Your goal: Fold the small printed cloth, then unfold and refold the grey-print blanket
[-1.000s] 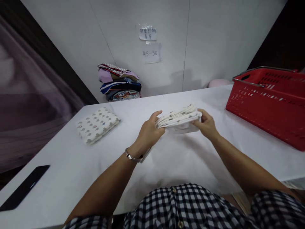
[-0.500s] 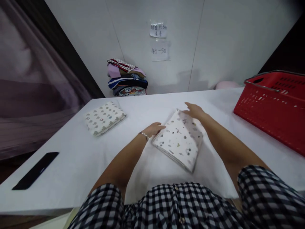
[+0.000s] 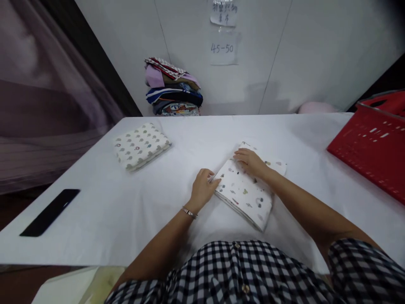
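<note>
Shifted inward over the folded cloth (image 3: 242,196) on the table (image 3: 104,181), the right hand (image 3: 251,163) lies loosely spread, gripping nothing, apparently flattening it, while the left hand (image 3: 203,188), its pinch unclear, seemingly steadies a corner.

Blk/wht checked shirt (image 3: 218,270) w/ matching short sleeves (image 3: 351,261), rnd btns (image 3: 246,289) down front, plus slvr-col bracelet (image 3: 190,212) on L wrist (image 3: 195,203).

We see white motif-print cloth (image 3: 243,192) at centre, grey-dotted white bundle (image 3: 141,145) left, red basket (image 3: 373,147) right, black-and-white checked shirt (image 3: 221,270) bottom.
</note>
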Demonstrator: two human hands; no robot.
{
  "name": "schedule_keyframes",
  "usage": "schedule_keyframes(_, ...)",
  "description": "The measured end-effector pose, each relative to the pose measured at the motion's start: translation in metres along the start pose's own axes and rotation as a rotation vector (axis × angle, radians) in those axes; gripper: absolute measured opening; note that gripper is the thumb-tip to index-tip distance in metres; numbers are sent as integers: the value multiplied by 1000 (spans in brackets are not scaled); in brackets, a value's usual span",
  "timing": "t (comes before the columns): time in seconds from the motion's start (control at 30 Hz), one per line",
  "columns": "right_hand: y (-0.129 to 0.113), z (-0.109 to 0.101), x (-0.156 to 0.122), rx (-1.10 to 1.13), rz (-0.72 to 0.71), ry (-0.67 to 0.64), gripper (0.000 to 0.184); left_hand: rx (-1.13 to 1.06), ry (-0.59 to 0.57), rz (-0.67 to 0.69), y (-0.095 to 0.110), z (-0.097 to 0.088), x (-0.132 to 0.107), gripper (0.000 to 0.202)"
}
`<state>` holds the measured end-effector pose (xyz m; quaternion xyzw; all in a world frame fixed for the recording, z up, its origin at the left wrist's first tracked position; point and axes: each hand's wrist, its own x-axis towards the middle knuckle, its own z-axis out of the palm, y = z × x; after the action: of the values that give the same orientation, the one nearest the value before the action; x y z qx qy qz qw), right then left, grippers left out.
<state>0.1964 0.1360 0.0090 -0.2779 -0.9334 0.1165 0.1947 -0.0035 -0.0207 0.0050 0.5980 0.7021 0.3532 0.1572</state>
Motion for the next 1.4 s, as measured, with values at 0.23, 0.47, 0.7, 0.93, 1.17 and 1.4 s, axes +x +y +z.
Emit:
schedule_keyframes(0.23,-9,13,21,-1,-91,-150,28,57,-19,-25,-5,2,-6,19)
schedule_keyframes(0.47,-12,16,19,53,-184,-148,27,48,32,1,-6,1,-13,18)
schedule_keyframes(0.7,-16,26,21,103,-265,-107,22,-29,2,32,-9,4,-13,22)
schedule_keyframes(0.93,-26,33,25,95,-202,-44,16,-40,13,-79,-18,6,-4,22)
schedule_keyframes(1.17,-41,31,11,54,-84,13,21,92,-34,-87,-21,9,-2,23)
schedule_keyframes(1.4,-80,26,-39,35,-19,-213,46,160,-50,-72,-22,11,0,23)
